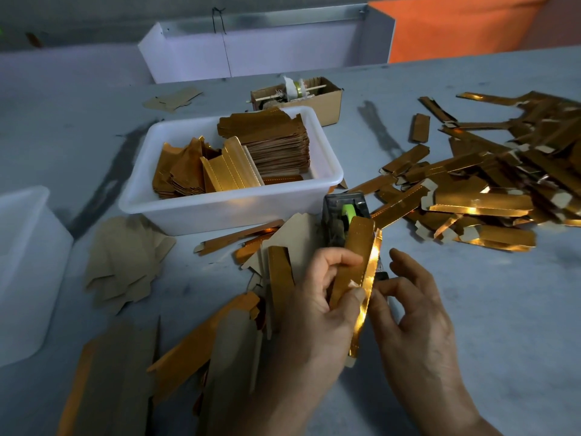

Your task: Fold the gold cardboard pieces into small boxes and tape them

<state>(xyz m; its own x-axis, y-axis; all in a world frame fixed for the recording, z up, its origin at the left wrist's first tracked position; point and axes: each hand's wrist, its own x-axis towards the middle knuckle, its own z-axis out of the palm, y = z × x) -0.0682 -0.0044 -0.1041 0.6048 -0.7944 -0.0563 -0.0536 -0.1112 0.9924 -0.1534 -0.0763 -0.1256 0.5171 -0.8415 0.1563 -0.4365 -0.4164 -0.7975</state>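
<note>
Left hand point(317, 297) grips gold box point(356, 272) | right hand point(408, 309) fingers loose, apart | tape dispenser point(342, 215) half hidden

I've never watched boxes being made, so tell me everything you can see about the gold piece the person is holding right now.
The gold cardboard piece is a long, narrow strip of shiny gold-faced card, already folded lengthwise into a slim box shape, with dotted crease lines along its edges. It is held above the grey table, its far end in front of the tape dispenser. The left hand grips it, thumb pressing its near face; the right hand's fingertips touch its bright right edge. A pale flap shows at its near end.
</note>
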